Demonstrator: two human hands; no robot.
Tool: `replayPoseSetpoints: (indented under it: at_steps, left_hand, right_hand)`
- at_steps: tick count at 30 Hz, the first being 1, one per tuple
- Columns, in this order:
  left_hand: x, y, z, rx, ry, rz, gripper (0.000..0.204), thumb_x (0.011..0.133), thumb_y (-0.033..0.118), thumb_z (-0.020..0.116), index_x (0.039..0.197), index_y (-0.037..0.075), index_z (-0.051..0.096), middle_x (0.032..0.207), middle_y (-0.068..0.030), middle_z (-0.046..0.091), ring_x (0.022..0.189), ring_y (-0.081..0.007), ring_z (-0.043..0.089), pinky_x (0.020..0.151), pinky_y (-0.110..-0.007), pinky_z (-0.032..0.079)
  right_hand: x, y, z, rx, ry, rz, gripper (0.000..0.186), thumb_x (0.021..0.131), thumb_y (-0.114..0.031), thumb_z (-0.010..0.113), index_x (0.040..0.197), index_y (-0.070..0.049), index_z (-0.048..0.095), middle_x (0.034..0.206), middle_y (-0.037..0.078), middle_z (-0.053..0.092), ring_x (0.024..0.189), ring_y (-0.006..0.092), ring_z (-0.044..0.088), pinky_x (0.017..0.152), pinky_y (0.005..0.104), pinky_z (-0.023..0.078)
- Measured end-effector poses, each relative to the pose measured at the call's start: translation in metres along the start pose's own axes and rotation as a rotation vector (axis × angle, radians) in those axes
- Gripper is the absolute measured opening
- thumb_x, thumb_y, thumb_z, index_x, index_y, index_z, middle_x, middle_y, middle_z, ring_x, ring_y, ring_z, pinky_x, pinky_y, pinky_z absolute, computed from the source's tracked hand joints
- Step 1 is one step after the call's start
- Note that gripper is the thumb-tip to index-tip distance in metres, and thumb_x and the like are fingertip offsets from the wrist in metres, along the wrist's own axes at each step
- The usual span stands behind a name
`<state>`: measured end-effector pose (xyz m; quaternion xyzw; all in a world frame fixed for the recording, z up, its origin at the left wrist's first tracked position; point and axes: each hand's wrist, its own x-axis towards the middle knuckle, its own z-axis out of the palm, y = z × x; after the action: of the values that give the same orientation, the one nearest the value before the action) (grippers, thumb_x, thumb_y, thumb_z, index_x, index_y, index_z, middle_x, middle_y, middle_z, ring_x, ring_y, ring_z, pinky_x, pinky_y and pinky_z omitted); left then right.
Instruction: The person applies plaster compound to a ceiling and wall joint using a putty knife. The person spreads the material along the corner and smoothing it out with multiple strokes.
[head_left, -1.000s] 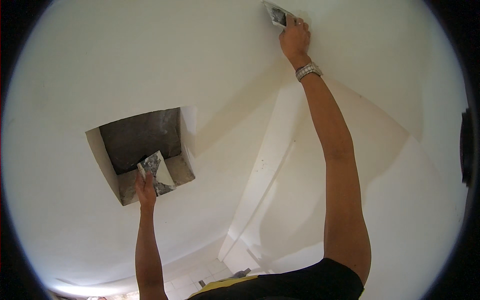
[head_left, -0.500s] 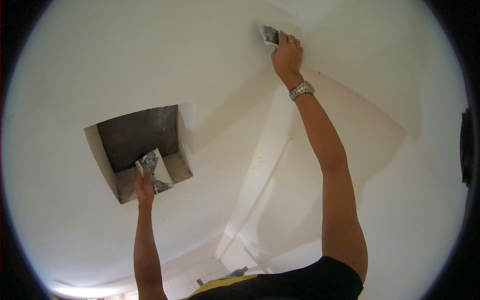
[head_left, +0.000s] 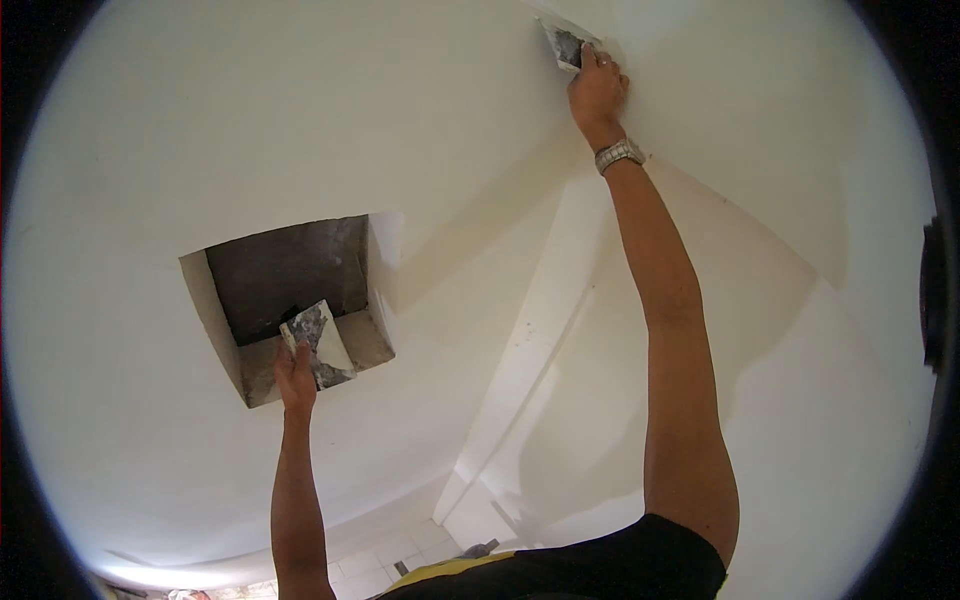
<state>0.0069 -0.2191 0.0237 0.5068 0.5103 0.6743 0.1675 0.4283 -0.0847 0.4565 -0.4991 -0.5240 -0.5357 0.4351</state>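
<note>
In the head view, the only 1 here, both hands are raised against a pale surface (head_left: 420, 150); whether it is wall or ceiling I cannot tell.

The left hand (head_left: 295, 378) grips a plate (head_left: 335, 347) by its left edge, thumb on the near face, the other fingers mostly hidden. The plate is tilted, its face smeared with grey and a broad patch of off-white paste. It shows across the lower edge of a square recess (head_left: 290, 270), between the recess's 2 lower corners; whether it touches that edge is unclear. The face is probably turned this way to keep the paste within reach.

The right hand (head_left: 598, 92) is closed around a blade (head_left: 568, 48) near the surface's upper edge, beside the line where it meets the next face. The blade leans nearly flat to the surface, perhaps so that its edge spreads evenly; full contact cannot be confirmed. The arm is stretched long, seemingly because the spot is high. A watch (head_left: 620, 154) circles that wrist.
</note>
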Motion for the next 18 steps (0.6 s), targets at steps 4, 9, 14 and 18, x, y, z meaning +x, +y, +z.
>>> replayPoseSetpoints:
  at_steps: [4,9,14,18]
  left_hand:
    - [0.000,-0.016,0.004,-0.012,0.052,0.005,0.024,0.095,0.019,0.053,0.095,-0.006,0.054,0.079,-0.0067,0.052,0.075,-0.0161,0.041,0.068,-0.033,0.038]
    - [0.006,-0.031,0.003,-0.103,0.024,-0.039,0.034,0.096,0.024,0.052,0.103,-0.009,0.052,0.082,-0.0092,0.054,0.077,-0.0177,0.043,0.071,-0.033,0.040]
    - [0.004,-0.021,0.007,-0.049,0.067,0.028,0.041,0.097,0.027,0.051,0.113,-0.010,0.052,0.093,-0.0147,0.058,0.084,-0.0205,0.048,0.079,-0.033,0.041]
    - [0.005,-0.031,0.005,0.009,-0.015,-0.075,0.038,0.097,0.025,0.050,0.112,-0.009,0.053,0.097,-0.0178,0.059,0.086,-0.0229,0.050,0.082,-0.035,0.041]
  right_hand:
    - [-0.015,-0.012,0.000,-0.039,-0.103,-0.014,0.045,0.084,-0.013,0.061,0.127,-0.005,0.053,0.124,0.016,0.056,0.113,0.0319,0.054,0.094,0.0444,0.043]
    - [-0.055,-0.023,-0.001,0.013,-0.117,-0.100,0.041,0.085,-0.016,0.059,0.121,0.002,0.053,0.120,0.021,0.056,0.113,0.0345,0.054,0.096,0.0445,0.043]
    - [-0.067,-0.015,-0.031,0.215,-0.259,0.036,0.034,0.083,-0.017,0.059,0.110,0.005,0.058,0.105,0.023,0.063,0.098,0.0369,0.061,0.088,0.0464,0.049]
    - [-0.025,0.014,-0.061,0.505,-0.406,0.283,0.033,0.080,-0.022,0.062,0.091,0.008,0.062,0.085,0.023,0.067,0.075,0.0359,0.068,0.076,0.0459,0.055]
